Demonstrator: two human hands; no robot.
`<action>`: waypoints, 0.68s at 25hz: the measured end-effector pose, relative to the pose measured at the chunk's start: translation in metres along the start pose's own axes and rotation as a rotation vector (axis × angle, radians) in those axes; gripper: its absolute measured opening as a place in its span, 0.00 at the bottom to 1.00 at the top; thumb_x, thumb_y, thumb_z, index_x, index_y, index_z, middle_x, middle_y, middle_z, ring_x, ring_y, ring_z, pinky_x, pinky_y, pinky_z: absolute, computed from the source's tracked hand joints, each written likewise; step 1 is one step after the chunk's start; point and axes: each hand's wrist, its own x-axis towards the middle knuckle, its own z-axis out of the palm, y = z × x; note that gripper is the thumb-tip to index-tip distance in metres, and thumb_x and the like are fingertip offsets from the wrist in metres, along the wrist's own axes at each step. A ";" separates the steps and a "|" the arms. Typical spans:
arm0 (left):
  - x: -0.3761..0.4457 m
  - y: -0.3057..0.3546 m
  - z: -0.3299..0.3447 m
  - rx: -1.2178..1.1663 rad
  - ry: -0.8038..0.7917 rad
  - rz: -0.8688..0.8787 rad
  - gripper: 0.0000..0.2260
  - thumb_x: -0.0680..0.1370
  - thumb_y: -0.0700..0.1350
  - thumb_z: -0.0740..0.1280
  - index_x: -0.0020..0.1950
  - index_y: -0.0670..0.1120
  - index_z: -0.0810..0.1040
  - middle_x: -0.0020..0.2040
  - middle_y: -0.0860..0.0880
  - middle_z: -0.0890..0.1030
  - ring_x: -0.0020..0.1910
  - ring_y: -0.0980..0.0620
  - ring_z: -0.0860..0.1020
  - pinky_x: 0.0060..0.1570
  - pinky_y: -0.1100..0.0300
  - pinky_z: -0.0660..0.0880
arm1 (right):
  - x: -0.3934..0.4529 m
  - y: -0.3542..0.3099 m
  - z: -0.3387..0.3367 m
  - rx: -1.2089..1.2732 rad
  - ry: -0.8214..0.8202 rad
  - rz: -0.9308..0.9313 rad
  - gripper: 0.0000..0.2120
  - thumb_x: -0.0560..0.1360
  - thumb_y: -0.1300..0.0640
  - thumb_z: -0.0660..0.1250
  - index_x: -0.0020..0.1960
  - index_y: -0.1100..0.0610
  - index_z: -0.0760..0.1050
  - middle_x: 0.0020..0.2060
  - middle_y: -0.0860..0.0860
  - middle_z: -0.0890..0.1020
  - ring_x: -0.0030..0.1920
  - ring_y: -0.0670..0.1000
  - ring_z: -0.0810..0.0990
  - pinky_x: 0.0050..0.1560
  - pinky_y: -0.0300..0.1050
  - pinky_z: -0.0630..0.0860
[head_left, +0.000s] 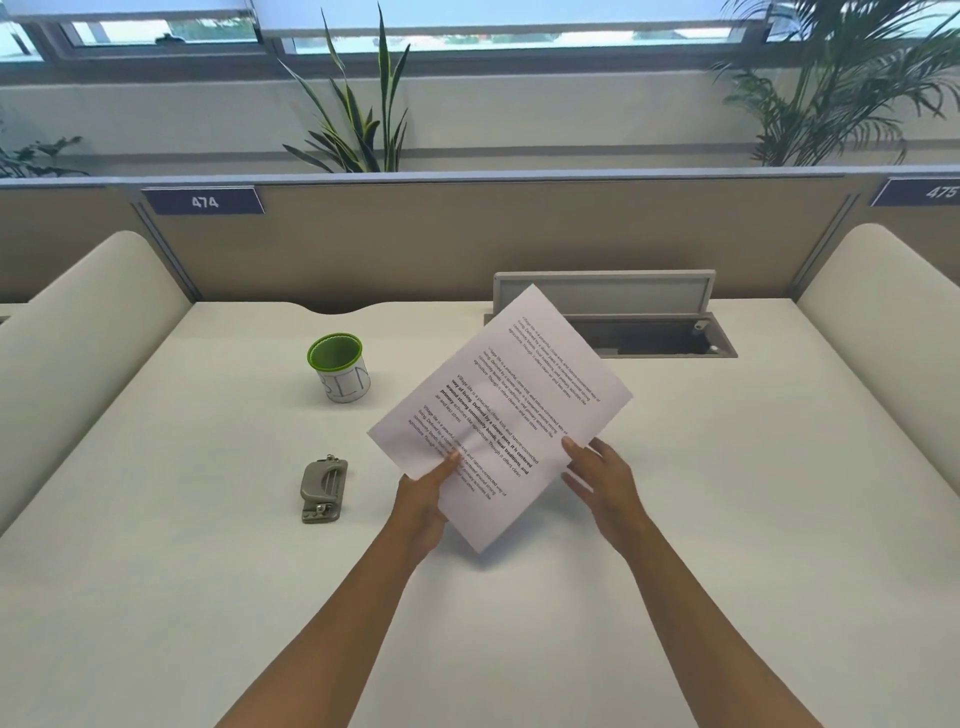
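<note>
A printed white sheet of paper (511, 410) is held tilted above the desk, its long side running up to the right. My left hand (423, 499) pinches its lower left edge, thumb on top of the text. My right hand (602, 480) sits at the sheet's lower right edge with fingers relaxed and straight, thumb tip touching the paper's edge. A grey metal hole punch (323, 488) lies on the desk to the left of my left hand.
A white cup with a green rim (338, 366) stands behind the punch. An open cable hatch (649, 332) with a raised lid lies behind the paper. The white desk (208, 571) has padded side dividers and a beige back partition (467, 234).
</note>
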 end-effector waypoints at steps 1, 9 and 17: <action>-0.001 -0.004 0.003 -0.022 0.007 -0.017 0.19 0.76 0.38 0.72 0.66 0.48 0.78 0.60 0.44 0.84 0.58 0.42 0.83 0.54 0.43 0.80 | -0.001 0.002 0.007 0.005 -0.031 -0.002 0.21 0.75 0.54 0.73 0.67 0.56 0.75 0.59 0.51 0.84 0.58 0.52 0.83 0.57 0.48 0.79; -0.014 -0.027 0.012 -0.102 0.035 -0.113 0.20 0.75 0.37 0.73 0.66 0.45 0.78 0.60 0.43 0.84 0.58 0.43 0.83 0.50 0.49 0.82 | 0.002 0.015 0.032 -0.052 0.146 -0.088 0.14 0.81 0.60 0.64 0.66 0.55 0.74 0.61 0.52 0.82 0.62 0.55 0.81 0.64 0.61 0.77; -0.008 0.002 -0.041 0.124 0.099 -0.082 0.11 0.76 0.43 0.73 0.58 0.45 0.83 0.54 0.44 0.86 0.51 0.44 0.83 0.40 0.53 0.82 | 0.014 0.028 0.019 -0.225 0.155 -0.168 0.14 0.81 0.62 0.63 0.66 0.54 0.75 0.59 0.48 0.82 0.64 0.54 0.79 0.67 0.55 0.74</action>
